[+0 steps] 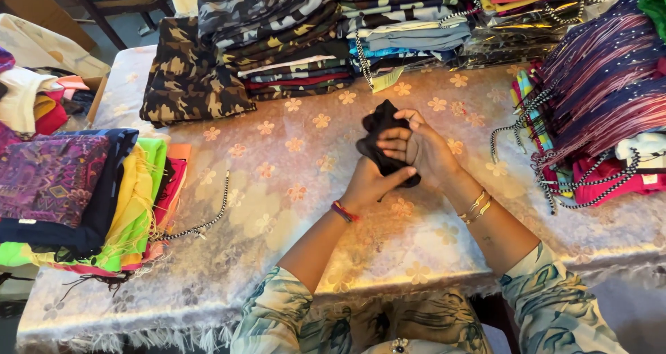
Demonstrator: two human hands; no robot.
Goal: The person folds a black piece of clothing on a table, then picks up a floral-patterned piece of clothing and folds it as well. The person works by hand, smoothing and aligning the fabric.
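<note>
Head view looks down on a bench (291, 208) covered with a pale cloth patterned with flowers. Both hands meet over its middle, bunched around a small black cloth (381, 128). The left hand (371, 180) grips the cloth from below, thumb pressed along its lower edge; the right hand (416, 149) closes over it from the side, fingers wrapped across the front. So both hands are clenched on the cloth, which is held just above the bench, not resting on it. A red thread band sits on the left wrist, gold bangles (477, 206) on the right. Folded camouflage fabrics (277, 35) are stacked at the far edge, a striped maroon pile (603, 83) with black-and-white cords lies to the right, and bright yellow, green and purple cloths (104, 194) lie to the left, with a loose cord (208, 218) trailing from them. As I judge it, the main risk is the crumpled cloth slipping from the grip, since only part of it is pinched and its top sticks up free. The bangles could also snag the fabric if the right wrist turns against it. A wide elbow swing might drag the cords of the right pile off the bench.
</note>
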